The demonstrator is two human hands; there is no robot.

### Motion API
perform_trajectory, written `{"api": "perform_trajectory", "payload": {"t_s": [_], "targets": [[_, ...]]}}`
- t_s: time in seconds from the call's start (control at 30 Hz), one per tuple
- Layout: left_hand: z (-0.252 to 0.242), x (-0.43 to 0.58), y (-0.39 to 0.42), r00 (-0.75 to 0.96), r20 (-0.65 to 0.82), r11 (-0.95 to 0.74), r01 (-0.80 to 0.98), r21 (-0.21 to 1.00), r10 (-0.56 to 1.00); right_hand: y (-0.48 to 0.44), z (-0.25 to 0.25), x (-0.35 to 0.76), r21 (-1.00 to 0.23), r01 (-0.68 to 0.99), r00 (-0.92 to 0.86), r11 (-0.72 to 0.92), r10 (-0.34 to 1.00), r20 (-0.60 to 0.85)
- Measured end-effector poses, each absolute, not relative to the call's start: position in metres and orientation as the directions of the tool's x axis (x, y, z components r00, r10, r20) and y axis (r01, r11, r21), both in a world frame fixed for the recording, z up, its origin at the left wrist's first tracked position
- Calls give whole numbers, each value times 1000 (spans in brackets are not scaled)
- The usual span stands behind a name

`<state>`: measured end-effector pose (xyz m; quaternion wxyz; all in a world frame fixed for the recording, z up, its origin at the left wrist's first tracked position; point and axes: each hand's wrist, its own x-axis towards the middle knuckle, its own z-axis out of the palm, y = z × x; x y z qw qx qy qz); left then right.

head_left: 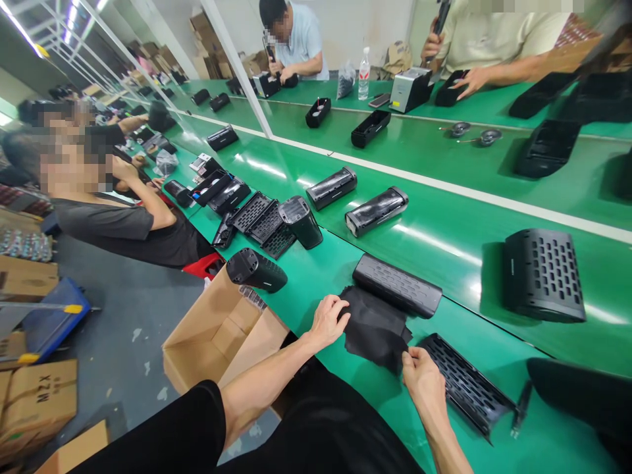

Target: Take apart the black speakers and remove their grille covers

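A black cloth (372, 329) lies on the green bench (316, 289) in front of me. My left hand (328, 320) rests on the cloth's left edge with fingers curled over it. My right hand (419, 376) pinches the cloth's lower right corner. Just behind the cloth lies a black speaker body (397, 285) with a dimpled surface. A black perforated grille (467, 388) lies flat on the bench to the right of my right hand.
A large speaker shell (543, 275) sits on the conveyor belt (444, 230) at right, with two cylindrical speakers (376, 210) further back. An open cardboard box (217, 332) stands at the bench's left edge. Other people work at left and across the belt.
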<state>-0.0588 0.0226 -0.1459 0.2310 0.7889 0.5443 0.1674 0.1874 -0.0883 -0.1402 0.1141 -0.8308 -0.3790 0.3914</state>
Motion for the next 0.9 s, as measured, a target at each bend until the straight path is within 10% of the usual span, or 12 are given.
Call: {"api": "perform_trajectory", "payload": {"t_s": [0.57,0.9], "targets": [[-167,-80,32,539,33,-504,763,404,842,-101,-121,211,-518,487,460,-703,711,-532],[-158,-80,30,552,96,-537,732,419,828,-146,-119,286,-373,324,710,-869,484,-512]]}}
